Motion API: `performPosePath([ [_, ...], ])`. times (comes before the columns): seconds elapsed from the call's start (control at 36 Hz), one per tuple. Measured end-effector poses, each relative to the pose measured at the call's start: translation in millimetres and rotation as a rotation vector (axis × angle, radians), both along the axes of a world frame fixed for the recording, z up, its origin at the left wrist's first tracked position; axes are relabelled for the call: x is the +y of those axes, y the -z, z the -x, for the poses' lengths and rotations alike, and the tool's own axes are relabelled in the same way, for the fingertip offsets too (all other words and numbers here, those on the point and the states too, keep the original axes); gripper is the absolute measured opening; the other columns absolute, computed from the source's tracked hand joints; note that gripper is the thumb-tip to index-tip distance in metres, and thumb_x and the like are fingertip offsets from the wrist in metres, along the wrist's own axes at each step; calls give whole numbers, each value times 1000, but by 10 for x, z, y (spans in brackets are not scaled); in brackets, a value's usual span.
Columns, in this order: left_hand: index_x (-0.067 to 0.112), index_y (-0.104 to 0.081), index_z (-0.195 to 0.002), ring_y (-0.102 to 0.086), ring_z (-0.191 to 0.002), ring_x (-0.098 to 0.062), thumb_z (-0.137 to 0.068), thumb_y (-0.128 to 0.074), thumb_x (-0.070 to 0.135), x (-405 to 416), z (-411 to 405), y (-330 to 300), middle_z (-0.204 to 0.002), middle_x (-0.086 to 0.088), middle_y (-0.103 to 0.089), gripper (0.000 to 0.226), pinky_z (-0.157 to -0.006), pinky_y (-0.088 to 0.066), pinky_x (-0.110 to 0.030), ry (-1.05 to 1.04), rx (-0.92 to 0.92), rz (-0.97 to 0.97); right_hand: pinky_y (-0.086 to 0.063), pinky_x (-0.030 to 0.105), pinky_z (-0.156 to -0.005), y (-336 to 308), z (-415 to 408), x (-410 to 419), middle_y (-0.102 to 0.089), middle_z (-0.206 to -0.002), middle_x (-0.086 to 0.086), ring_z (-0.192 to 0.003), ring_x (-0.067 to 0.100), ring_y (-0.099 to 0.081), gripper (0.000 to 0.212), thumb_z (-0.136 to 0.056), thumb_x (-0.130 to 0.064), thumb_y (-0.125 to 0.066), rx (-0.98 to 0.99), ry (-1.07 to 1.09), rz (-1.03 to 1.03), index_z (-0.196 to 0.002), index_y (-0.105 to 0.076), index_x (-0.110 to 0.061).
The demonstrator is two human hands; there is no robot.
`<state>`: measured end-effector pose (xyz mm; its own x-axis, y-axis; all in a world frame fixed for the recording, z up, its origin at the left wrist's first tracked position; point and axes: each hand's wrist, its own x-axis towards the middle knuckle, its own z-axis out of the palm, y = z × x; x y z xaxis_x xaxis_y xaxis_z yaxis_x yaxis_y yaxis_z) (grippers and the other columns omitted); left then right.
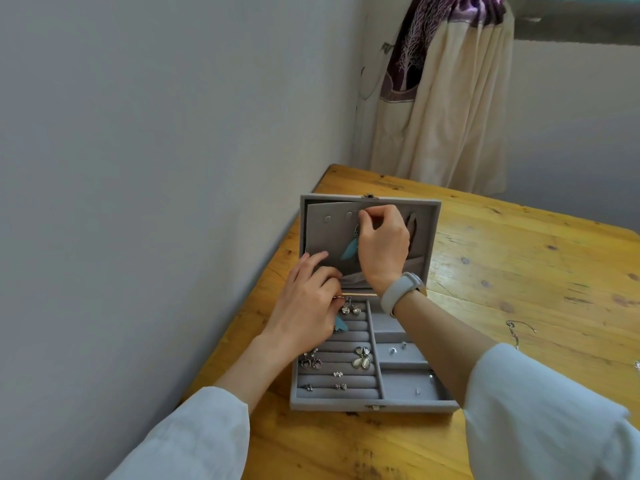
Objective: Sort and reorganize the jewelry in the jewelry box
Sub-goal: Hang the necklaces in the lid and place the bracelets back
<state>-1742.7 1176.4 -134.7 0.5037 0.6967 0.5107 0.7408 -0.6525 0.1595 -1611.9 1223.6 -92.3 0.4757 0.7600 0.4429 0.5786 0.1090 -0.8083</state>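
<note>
The grey velvet-lined jewelry box [372,403] stands open near the left edge of the wooden table [519,271], its lid [426,216] upright and facing the person. Inside the lid sits a soft grey flap [329,237] with small slots along its top. The right hand [382,244], fingers curled, pinches the hook of a blue feather earring [349,251] at the top of that flap, so that the feather hangs down against the felt. The left hand [306,306] rests on the flap's lower left corner with fingertips pressed to it, and holds a second blue feather earring [341,324] under its lower fingers, over the box's back left corner.

The box's left half is a set of padded ring rolls [346,382] bearing small silvery studs, a pair of dark heart-shaped earrings [310,363] and a pale teardrop pair [362,358]. The right half is divided into square compartments [401,355] holding a few tiny clear pieces.

A pale band watch [403,292] circles the right wrist; both sleeves are light, loose cloth. A thin chain [516,332] lies on the table towards its right edge. The table is knotty, yellow-varnished pine, pushed against a plain grey wall [156,168]. Beyond its far corner hang cream and purple patterned curtains [446,98].
</note>
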Motion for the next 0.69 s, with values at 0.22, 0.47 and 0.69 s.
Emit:
performPosePath([
  [0.22, 6, -69, -89, -45, -123, -29, -75, -72, 13, -1, 3, 1, -105, -7, -66, 16, -108, -28, -43, -3, 6, 8, -33, 15, -70, 31, 20, 32, -63, -95, 5, -80, 7, -48, 15, -91, -20, -54, 17, 23, -10, -97, -59, -7],
  [0.47, 8, -68, -90, -44, -123, -27, -77, -70, 15, -1, -9, 14, -105, -5, -65, 15, -109, -23, -39, -13, 3, 7, -40, 24, -65, 89, 52, 23, -64, -95, 9, -80, 20, -60, 15, -89, -14, -56, -157, 28, -155, -96, -67, -7],
  [0.69, 7, -68, -93, -43, -125, -27, -79, -68, 15, -5, 12, 26, -107, -6, -65, 16, -111, -19, -39, -11, 2, 6, -47, 28, -54, 256, 17, -13, -59, -92, 11, -78, 24, -58, 24, -85, -9, -59, -380, -87, -203, -108, -66, -11],
])
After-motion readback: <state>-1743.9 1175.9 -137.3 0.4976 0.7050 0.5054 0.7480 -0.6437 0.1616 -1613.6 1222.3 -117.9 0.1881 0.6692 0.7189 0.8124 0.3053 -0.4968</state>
